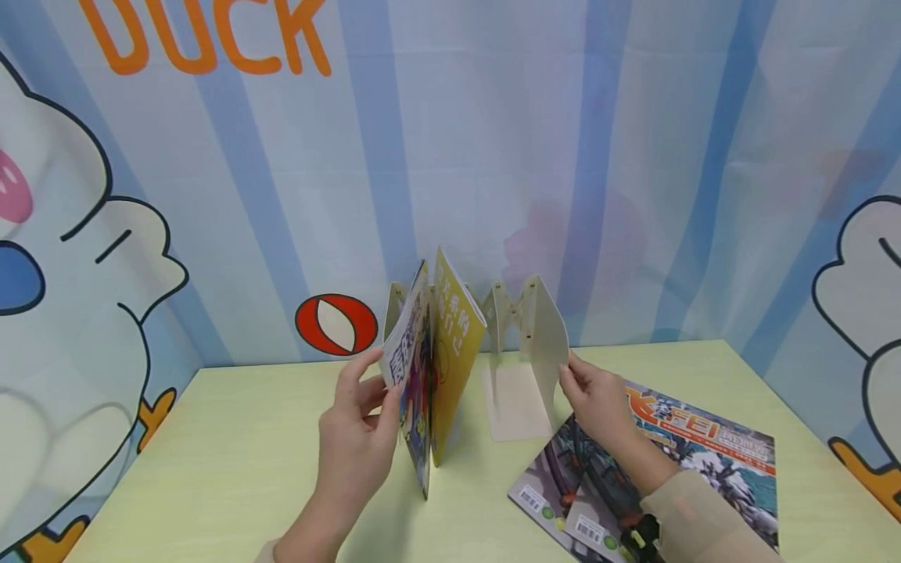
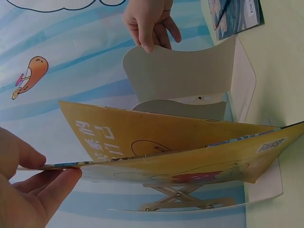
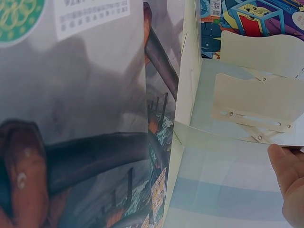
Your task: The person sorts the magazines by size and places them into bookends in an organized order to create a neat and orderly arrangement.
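My left hand (image 1: 355,442) pinches the outer edge of a thin picture book (image 1: 411,391) with a colourful cover, which stands upright. Close against its right side stands a yellow book (image 1: 457,344), leaning a little, in the left part of an expandable white bookend (image 1: 549,332) with crossed hinge arms. At the bookend's right end, my right hand (image 1: 598,395) pinches the edge of the end panel between thumb and fingers. In the right wrist view the panels (image 3: 259,97) stand apart, joined by riveted strips. The books hide much of the bookend's left part.
Several magazines (image 1: 704,438) lie overlapping on the right of the light green table (image 1: 246,438), partly under my right forearm. A blue striped cloth backdrop (image 1: 457,156) with cartoon ducks hangs behind the table.
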Motion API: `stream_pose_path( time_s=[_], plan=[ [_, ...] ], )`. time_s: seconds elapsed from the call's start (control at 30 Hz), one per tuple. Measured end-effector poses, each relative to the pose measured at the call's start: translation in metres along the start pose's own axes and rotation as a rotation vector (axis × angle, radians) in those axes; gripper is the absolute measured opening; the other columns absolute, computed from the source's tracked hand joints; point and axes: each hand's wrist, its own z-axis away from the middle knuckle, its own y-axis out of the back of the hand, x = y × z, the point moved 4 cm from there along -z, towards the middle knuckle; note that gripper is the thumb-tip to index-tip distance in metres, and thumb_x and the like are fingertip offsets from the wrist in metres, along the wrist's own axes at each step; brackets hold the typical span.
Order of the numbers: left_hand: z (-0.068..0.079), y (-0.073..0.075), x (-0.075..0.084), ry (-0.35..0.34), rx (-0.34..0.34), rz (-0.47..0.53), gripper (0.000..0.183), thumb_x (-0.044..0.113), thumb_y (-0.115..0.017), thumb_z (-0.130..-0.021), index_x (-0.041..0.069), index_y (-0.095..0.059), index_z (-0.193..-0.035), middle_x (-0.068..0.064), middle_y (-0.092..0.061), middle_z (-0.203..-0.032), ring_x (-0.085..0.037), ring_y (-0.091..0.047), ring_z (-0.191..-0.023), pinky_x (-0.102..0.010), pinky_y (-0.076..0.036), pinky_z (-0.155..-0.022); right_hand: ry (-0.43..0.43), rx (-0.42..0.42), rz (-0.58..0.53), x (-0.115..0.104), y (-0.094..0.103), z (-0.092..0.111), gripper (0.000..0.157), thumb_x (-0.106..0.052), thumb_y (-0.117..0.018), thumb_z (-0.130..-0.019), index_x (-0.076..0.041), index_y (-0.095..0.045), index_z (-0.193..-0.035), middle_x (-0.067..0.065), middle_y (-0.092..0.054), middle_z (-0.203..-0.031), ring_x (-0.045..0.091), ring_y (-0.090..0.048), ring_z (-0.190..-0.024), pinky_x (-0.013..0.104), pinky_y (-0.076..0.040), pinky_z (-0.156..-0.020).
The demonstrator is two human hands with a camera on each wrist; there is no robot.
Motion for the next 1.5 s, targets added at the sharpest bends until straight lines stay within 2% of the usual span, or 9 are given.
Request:
stream_pose_path(
  time_s=[0.27,0.47,0.67,1.0,1.1,1.33,1.5],
  plan=[
    [-0.002,-0.007,0.001,-0.063,0.002,0.028,0.05,-0.004,-0.061,-0.086,0.013,-0.044,-0.13,-0.018,-0.071,-0.103,-0.026,-0.072,-0.083,-0.02,-0.057,-0.063,-0.017,-0.012,0.012,0.0,0.0,0.0,0.037,-0.014,-0.055,-0.095,0.001,-0.055,-0.129,0.025,-0.066,-0.109,0.03,-0.069,-0.069,0.021,-0.035,-0.036],
    [-0.004,-0.011,0.001,-0.055,-0.006,0.044,0.051,-0.004,-0.061,-0.086,0.012,-0.044,-0.132,-0.018,-0.07,-0.104,-0.028,-0.071,-0.082,-0.018,-0.055,-0.061,-0.026,-0.019,0.015,0.0,0.0,0.0,0.036,-0.013,-0.055,-0.095,0.001,-0.055,-0.129,0.025,-0.067,-0.106,0.029,-0.068,-0.066,0.022,-0.034,-0.036],
    [-0.007,-0.016,0.001,-0.043,-0.022,0.062,0.051,-0.003,-0.06,-0.087,0.014,-0.044,-0.133,-0.018,-0.068,-0.111,-0.026,-0.071,-0.088,-0.016,-0.055,-0.063,-0.021,-0.015,0.013,0.0,0.0,0.001,0.036,-0.013,-0.055,-0.095,0.002,-0.056,-0.128,0.026,-0.068,-0.105,0.032,-0.069,-0.07,0.022,-0.035,-0.036],
    [-0.011,-0.021,0.0,-0.054,-0.023,0.063,0.05,-0.003,-0.058,-0.088,0.014,-0.043,-0.133,-0.018,-0.069,-0.11,-0.028,-0.071,-0.086,-0.017,-0.055,-0.063,-0.04,-0.027,0.007,-0.001,0.0,0.0,0.037,-0.015,-0.054,-0.096,0.0,-0.055,-0.13,0.025,-0.067,-0.108,0.032,-0.07,-0.074,0.021,-0.036,-0.037],
    [-0.012,-0.022,-0.001,-0.051,-0.022,0.064,0.051,-0.003,-0.059,-0.088,0.015,-0.043,-0.133,-0.018,-0.069,-0.11,-0.028,-0.071,-0.086,-0.017,-0.055,-0.063,-0.048,-0.028,0.009,-0.001,0.0,0.001,0.037,-0.015,-0.054,-0.096,0.0,-0.055,-0.13,0.025,-0.068,-0.106,0.032,-0.07,-0.076,0.021,-0.037,-0.037],
    [-0.014,-0.027,-0.003,-0.1,-0.007,0.049,0.051,-0.004,-0.058,-0.088,0.014,-0.043,-0.133,-0.019,-0.069,-0.108,-0.028,-0.071,-0.086,-0.019,-0.055,-0.059,-0.011,-0.001,0.031,-0.001,0.0,0.0,0.035,-0.012,-0.055,-0.095,0.0,-0.057,-0.128,0.024,-0.07,-0.101,0.031,-0.07,-0.077,0.019,-0.047,-0.047],
    [-0.016,-0.029,-0.003,-0.123,-0.006,0.023,0.051,-0.004,-0.059,-0.088,0.014,-0.042,-0.133,-0.019,-0.069,-0.108,-0.026,-0.071,-0.086,-0.019,-0.054,-0.058,-0.02,-0.002,0.032,-0.001,0.0,0.0,0.035,-0.012,-0.055,-0.095,0.0,-0.057,-0.128,0.023,-0.07,-0.101,0.031,-0.07,-0.078,0.019,-0.048,-0.049]
  ],
)
